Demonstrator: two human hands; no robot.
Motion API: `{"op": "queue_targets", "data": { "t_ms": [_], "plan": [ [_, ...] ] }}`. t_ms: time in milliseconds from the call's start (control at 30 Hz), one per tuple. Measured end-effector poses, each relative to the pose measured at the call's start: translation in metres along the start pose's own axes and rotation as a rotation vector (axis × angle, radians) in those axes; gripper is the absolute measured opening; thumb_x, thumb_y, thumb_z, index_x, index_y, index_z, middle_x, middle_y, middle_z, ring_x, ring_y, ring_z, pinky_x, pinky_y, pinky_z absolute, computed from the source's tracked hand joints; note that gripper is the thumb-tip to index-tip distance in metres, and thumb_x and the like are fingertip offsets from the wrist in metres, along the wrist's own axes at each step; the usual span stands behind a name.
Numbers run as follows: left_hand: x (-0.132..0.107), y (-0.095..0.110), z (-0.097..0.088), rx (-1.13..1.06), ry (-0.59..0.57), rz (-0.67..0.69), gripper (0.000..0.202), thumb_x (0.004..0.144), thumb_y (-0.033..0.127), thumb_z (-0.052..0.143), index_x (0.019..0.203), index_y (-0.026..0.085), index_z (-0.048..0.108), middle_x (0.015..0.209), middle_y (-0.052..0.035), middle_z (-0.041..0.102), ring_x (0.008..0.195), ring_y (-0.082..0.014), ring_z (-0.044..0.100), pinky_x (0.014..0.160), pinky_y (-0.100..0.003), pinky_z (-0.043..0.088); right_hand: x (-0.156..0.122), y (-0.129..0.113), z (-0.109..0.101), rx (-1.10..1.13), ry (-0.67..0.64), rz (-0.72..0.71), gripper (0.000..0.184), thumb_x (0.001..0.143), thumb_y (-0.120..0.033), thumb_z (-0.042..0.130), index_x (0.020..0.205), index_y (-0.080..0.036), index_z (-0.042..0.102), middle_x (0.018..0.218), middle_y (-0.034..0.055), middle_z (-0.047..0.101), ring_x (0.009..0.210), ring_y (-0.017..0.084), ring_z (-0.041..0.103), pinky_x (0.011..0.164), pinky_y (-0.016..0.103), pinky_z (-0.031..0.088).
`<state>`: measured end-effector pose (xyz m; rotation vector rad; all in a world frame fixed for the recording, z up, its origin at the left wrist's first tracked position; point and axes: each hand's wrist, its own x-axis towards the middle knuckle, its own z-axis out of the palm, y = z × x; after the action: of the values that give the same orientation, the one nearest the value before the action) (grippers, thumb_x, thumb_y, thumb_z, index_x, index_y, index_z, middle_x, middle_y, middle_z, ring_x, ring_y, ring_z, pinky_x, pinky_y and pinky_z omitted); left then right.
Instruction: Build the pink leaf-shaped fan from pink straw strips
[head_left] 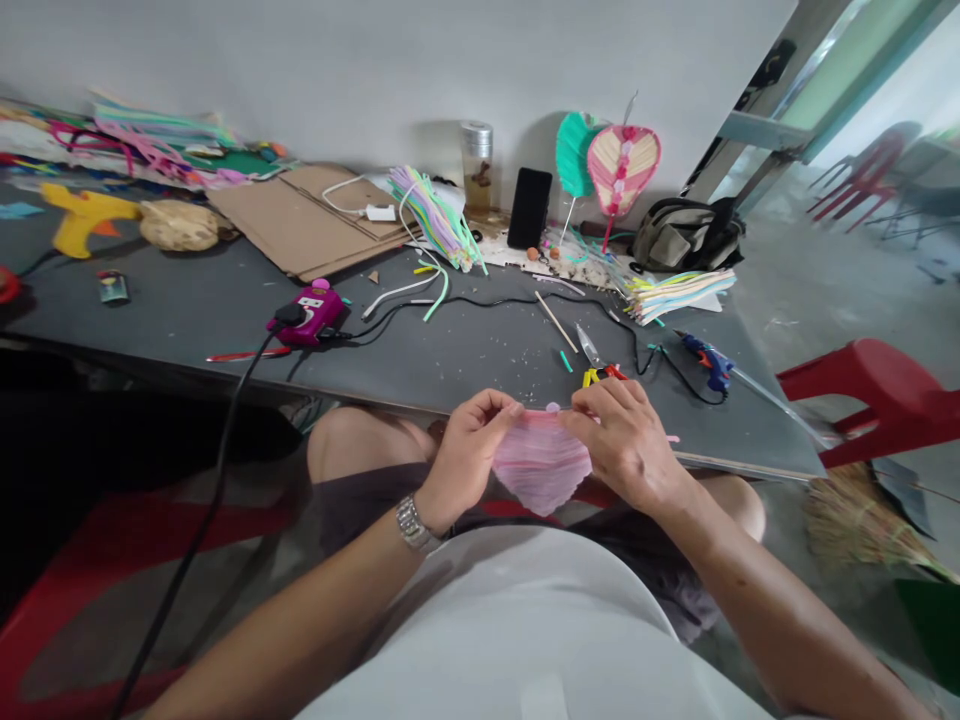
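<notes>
A pink, ribbed, leaf-shaped craft piece hangs between my hands at the front edge of the table, its wide edge up and its pointed end down. The thumb and fingers of my left hand pinch its upper left corner. My right hand grips the upper right corner, with its fingertips partly hidden. A small pale round bit shows on the top edge between them. Just beyond my right hand lie scissors with yellow and red handles, partly covered by that hand.
A blue glue gun lies at right, a purple power socket with cables at left. Behind are bundled pipe cleaners, cardboard, a phone, a jar and a pink heart-shaped fan. A yellow glue gun sits far left.
</notes>
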<state>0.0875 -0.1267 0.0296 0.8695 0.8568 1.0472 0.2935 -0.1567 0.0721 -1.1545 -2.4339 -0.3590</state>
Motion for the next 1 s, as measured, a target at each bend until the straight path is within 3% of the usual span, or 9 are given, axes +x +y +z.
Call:
{"op": "queue_targets", "data": {
  "t_ms": [333,633,1000],
  "plan": [
    [0.003,0.004,-0.002,-0.093,0.027,-0.023,0.041,0.07,0.046,0.091,0.078,0.016,0.064,0.072,0.0027,0.061,0.066,-0.01,0.053,0.063,-0.022,0.042,-0.005,0.008,0.007,0.249,0.106,0.158,0.02,0.098,-0.01,0.052,0.099,-0.021,0.069,0.107,0.0089,0.07,0.097,0.021,0.064,0.085,0.036,0.047],
    [0.005,0.005,-0.003,-0.038,0.034,-0.033,0.039,0.07,0.044,0.089,0.077,0.017,0.062,0.073,0.0021,0.061,0.068,-0.0116,0.054,0.065,-0.023,0.041,-0.002,0.007,0.006,0.281,0.01,0.129,0.028,0.096,-0.004,0.048,0.105,-0.018,0.07,0.107,0.0114,0.069,0.095,0.02,0.067,0.081,0.03,0.053],
    [0.01,0.004,0.001,0.087,0.05,-0.025,0.029,0.067,0.037,0.085,0.073,0.016,0.066,0.07,0.002,0.061,0.067,-0.012,0.054,0.064,-0.024,0.039,0.007,0.006,-0.007,0.249,-0.13,0.095,0.032,0.093,-0.001,0.041,0.094,-0.016,0.069,0.096,0.0089,0.065,0.082,0.016,0.059,0.073,0.026,0.045]
  ]
}}
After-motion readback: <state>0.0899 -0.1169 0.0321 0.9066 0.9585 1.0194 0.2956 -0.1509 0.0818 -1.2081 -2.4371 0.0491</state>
